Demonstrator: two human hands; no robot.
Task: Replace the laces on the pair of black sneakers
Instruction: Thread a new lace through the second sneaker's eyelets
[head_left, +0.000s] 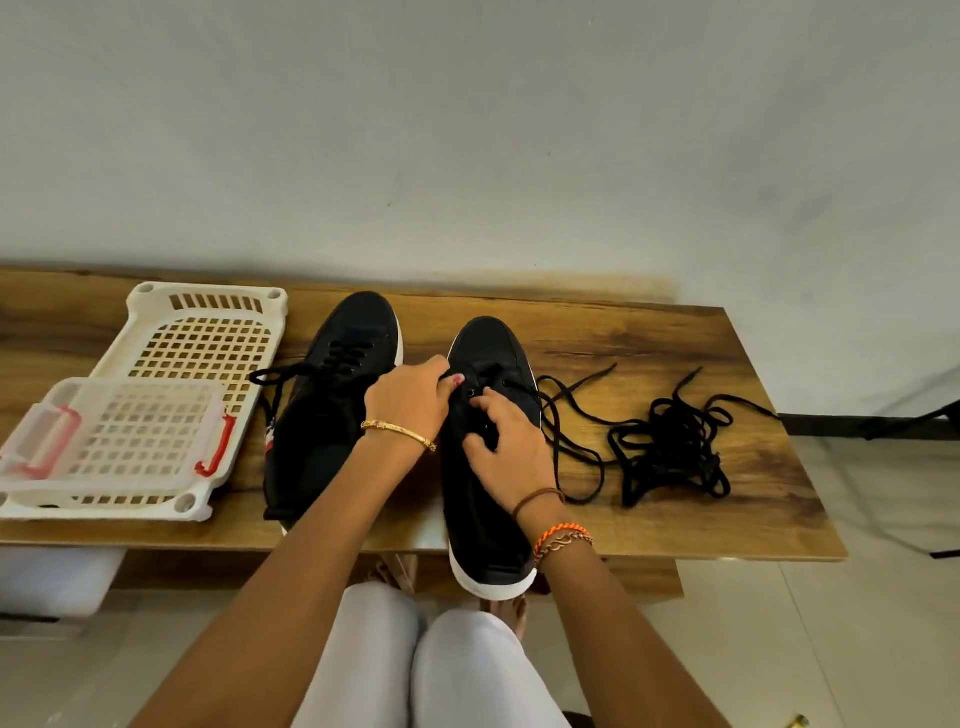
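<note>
On the table (675, 525), a tray (156, 332) with a box (104, 441) on it lies left, two shoes (332, 405) side by side in the middle, both hands (410, 405) on the right shoe (483, 499), laces (670, 447) heaped right.

Wood-grain table (675, 338) against plain pale wall (467, 130); tiled floor (831, 623).

Gold bangle (399, 434), orange thread bracelets (562, 535), white trousers (467, 670).

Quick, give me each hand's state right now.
Left hand: fingers curled on the right sneaker by the eyelets.
Right hand: pinching the lace at the same sneaker.
</note>
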